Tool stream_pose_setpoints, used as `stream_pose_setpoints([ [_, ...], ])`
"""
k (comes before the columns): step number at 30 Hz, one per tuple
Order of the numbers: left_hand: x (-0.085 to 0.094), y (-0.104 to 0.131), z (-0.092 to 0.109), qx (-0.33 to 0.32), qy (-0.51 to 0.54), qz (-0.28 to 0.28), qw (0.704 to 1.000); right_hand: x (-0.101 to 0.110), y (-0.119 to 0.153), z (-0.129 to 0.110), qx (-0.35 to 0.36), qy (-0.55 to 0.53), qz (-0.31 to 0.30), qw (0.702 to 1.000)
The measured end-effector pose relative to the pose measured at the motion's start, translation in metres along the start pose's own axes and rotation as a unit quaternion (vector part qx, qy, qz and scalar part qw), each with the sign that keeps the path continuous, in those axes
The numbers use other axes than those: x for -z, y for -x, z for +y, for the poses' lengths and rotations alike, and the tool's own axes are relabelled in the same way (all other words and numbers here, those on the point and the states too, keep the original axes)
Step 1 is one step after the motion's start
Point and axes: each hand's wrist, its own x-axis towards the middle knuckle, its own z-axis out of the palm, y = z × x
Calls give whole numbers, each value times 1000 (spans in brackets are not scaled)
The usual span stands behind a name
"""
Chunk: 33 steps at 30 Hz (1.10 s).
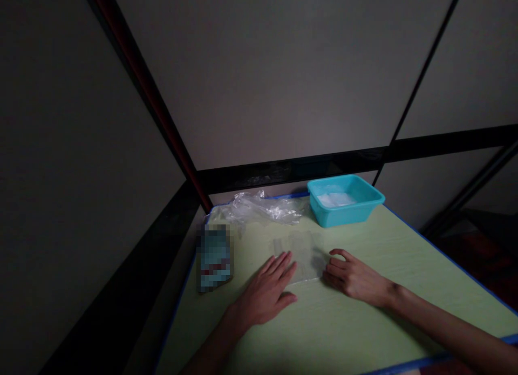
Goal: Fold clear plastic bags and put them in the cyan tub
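A small clear plastic bag lies flat on the pale green table. My left hand rests palm down, its fingers stretched over the bag's left edge. At the bag's lower right edge is my right hand, with its fingers curled in and the index finger raised a little above the others. Whether the right fingertips pinch the film I cannot make out. Behind the bag lies a crumpled heap of clear plastic.
A turquoise plastic basin with something white inside stands at the table's back right. On the left lies a blurred-out, greenish flat object. The table has a blue edge and stands against pale panels with dark strips.
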Motion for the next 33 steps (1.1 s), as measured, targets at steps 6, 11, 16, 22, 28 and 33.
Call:
stream_pose_setpoints([
  [6,2,1,0,-11,4,-11,1000,5,0,2,7,14,-19,1000],
  [11,3,2,0,-13,14,-9,1000,6,0,3,7,13,-27,1000],
  [16,4,-1,2,-12,8,1,1000,2,2,4,5,6,-25,1000],
  [22,7,-8,11,-54,6,4,999,1,2,4,2,5,-22,1000],
  [28,4,-2,5,-51,13,10,999,9,7,11,-7,-12,14,1000],
  [33,6,4,-10,-28,26,63,997,11,12,13,-2,-1,26,1000],
])
